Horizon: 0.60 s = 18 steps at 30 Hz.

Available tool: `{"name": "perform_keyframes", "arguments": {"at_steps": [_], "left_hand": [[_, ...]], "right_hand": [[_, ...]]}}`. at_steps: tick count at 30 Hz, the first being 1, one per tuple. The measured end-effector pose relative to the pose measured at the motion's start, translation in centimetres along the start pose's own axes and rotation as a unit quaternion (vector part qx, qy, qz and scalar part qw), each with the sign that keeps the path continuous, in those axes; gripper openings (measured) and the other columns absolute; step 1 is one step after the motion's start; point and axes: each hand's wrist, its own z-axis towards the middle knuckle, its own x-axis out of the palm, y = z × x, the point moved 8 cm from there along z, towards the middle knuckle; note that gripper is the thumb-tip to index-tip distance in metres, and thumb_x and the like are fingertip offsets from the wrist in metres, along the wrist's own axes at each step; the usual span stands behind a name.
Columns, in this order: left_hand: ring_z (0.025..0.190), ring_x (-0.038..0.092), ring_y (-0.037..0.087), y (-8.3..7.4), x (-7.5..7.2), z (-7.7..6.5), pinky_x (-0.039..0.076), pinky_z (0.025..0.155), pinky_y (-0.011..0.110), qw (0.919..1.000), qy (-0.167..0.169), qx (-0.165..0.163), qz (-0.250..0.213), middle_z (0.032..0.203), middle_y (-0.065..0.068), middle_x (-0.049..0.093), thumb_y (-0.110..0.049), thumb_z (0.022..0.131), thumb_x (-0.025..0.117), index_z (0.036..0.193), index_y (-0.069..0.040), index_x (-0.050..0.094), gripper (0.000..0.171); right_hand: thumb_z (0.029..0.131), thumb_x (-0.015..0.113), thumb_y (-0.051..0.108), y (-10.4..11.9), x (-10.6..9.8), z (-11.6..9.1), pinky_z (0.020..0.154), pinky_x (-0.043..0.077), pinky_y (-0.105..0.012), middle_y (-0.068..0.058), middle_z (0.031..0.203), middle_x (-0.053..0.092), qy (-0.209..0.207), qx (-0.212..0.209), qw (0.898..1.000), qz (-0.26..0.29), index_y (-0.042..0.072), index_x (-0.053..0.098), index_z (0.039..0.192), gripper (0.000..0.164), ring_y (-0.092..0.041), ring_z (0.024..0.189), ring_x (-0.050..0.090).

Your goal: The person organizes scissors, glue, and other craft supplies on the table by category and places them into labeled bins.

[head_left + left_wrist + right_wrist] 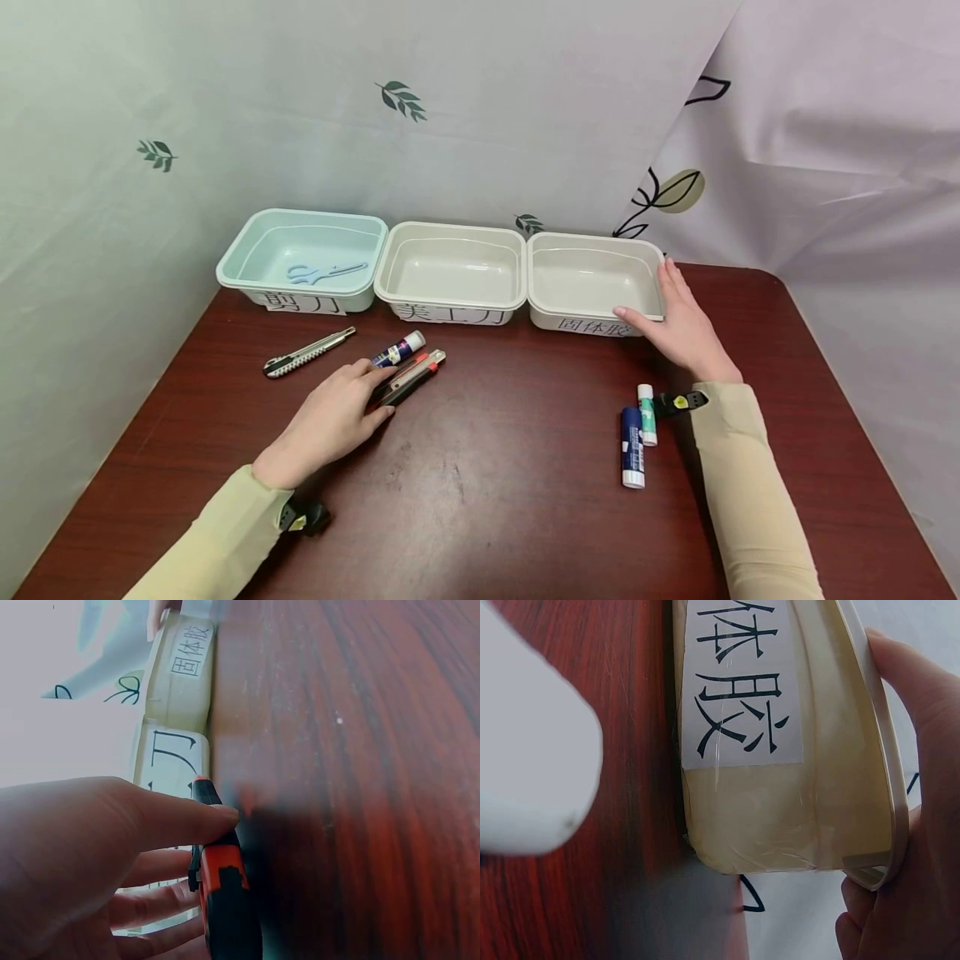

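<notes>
My left hand (pixel 330 417) pinches a red-and-black utility knife (pixel 225 877) low over the table, thumb on one side and fingers on the other. A blue glue stick with a white cap (pixel 414 340) lies just beyond those fingers. Left of them is a silver-and-black utility knife (pixel 309 353). At the right, my right hand (pixel 686 321) rests at the corner of a cream bin (pixel 592 242), its fingers straight along the side and its thumb at the front rim. A paper label (pixel 739 697) shows on that bin's front.
Left of that bin stand another cream bin (pixel 450 229) and a pale blue bin (pixel 247 242) with light blue scissors (pixel 326 272) inside. A blue glue stick (pixel 632 450) and a green one (pixel 647 417) lie near the right wrist. Patterned sheeting (pixel 480 108) hangs behind.
</notes>
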Motion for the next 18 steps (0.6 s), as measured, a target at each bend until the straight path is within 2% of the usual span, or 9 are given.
{"name": "perform_keyframes", "arguments": {"at_steps": [5,18], "left_hand": [[0.098,0.061,0.031,-0.27,-0.33,0.15,0.051,0.087,0.048,0.9999,-0.01,0.005,-0.002,0.111,0.014,0.063,-0.013,0.084,0.083,0.13,0.004,0.065,0.052],[0.097,0.061,0.03,-0.51,-0.4,0.27,0.052,0.084,0.047,0.9999,-0.012,0.009,0.005,0.111,0.013,0.063,-0.014,0.084,0.083,0.13,0.004,0.066,0.052]], "right_hand": [[0.093,0.061,0.064,0.09,-0.03,0.01,0.117,0.017,-0.062,-0.007,0.169,-0.006,-0.001,-0.002,1.0,0.002,0.004,0.002,0.162,0.108,-0.03,0.154,0.0],[0.094,0.061,0.063,0.15,-0.02,-0.08,0.118,0.015,-0.06,-0.007,0.169,-0.006,-0.001,-0.004,1.0,0.003,0.002,0.003,0.162,0.108,-0.029,0.154,0.0]]}}
